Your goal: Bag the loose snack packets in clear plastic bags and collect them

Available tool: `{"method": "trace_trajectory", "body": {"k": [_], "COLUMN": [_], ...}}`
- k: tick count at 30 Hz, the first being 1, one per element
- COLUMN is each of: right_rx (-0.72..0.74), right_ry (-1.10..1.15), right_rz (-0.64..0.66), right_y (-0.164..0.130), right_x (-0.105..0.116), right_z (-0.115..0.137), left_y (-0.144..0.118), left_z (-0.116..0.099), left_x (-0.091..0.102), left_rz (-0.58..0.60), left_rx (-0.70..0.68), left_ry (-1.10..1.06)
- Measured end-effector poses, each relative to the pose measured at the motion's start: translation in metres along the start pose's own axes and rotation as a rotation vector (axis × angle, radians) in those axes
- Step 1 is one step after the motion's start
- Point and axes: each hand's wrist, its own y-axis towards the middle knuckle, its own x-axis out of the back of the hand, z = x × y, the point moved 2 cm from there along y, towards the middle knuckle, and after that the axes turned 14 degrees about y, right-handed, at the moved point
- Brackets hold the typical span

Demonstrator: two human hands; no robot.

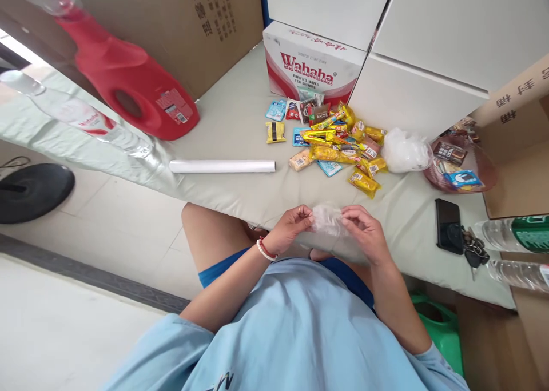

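My left hand [288,228] and my right hand [366,234] both pinch a small clear plastic bag [326,218] close to my body, at the near edge of a pale cloth-covered surface [240,128]. The bag looks crumpled, with nothing visible inside. Beyond my hands lies a heap of several snack packets [338,145] in yellow, blue and red wrappers. A roll of clear bags [222,166] lies to the left of the heap.
A Wahaha carton [311,65] stands behind the snacks. A bunched plastic bag [405,151] and a red bag of packets [461,163] lie right. A phone [448,226], keys [472,251] and bottles [517,234] sit far right. A red jug [128,76] lies left.
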Motion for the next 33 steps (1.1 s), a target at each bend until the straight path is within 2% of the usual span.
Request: {"method": "trace_trajectory", "body": {"k": [3,6,8,10,12,15,18,19,21,24,26,28,30,31,33], "right_rx": [-0.148,-0.263,-0.320,-0.324,-0.271,-0.181,-0.111,-0.076,0.024,0.145,0.102,-0.054,-0.234,-0.284,-0.262], "right_ry": [0.189,0.327,0.418,0.498,0.557,0.580,0.487,0.432,0.316,0.246,0.245,0.211,0.137,0.094,0.013], "right_rz": [-0.059,-0.098,-0.125,-0.167,-0.185,-0.108,-0.013,-0.020,-0.121,-0.345,-0.400,-0.350,-0.236,-0.196,-0.175], "right_y": [0.001,0.000,-0.003,-0.007,-0.012,-0.017,-0.019,-0.018,-0.018,-0.020,-0.025,-0.032,-0.039,-0.042,-0.043], "right_x": [0.018,0.024,0.021,0.017,0.014,0.008,0.004,0.003,0.006,0.015,0.020,0.025,0.028,0.030,0.033], "right_z": [0.003,0.007,0.009,0.011,0.014,0.016,0.015,0.015,0.016,0.016,0.011,0.001,-0.011,-0.014,-0.016], "left_y": [-0.004,-0.002,0.001,0.002,0.001,-0.002,0.000,0.003,0.010,0.020,0.022,0.021,0.019,0.018,0.015], "left_z": [-0.001,-0.004,-0.008,-0.013,-0.018,-0.023,-0.021,-0.019,-0.014,-0.004,0.001,0.004,0.004,0.003,-0.001], "left_x": [0.014,0.019,0.022,0.026,0.024,0.006,-0.022,-0.031,-0.043,-0.039,-0.027,-0.014,-0.004,0.000,0.003], "left_rz": [0.029,0.058,-0.031,-0.184,-0.226,-0.086,0.032,0.061,0.058,-0.144,-0.301,-0.412,-0.472,-0.490,-0.504], "left_rx": [0.002,-0.016,-0.040,-0.049,-0.016,0.092,0.200,0.219,0.211,0.122,0.083,0.079,0.074,0.056,-0.023], "left_ry": [0.055,0.089,0.124,0.160,0.167,0.129,0.046,0.009,-0.038,-0.005,0.045,0.081,0.126,0.172,0.318]}}
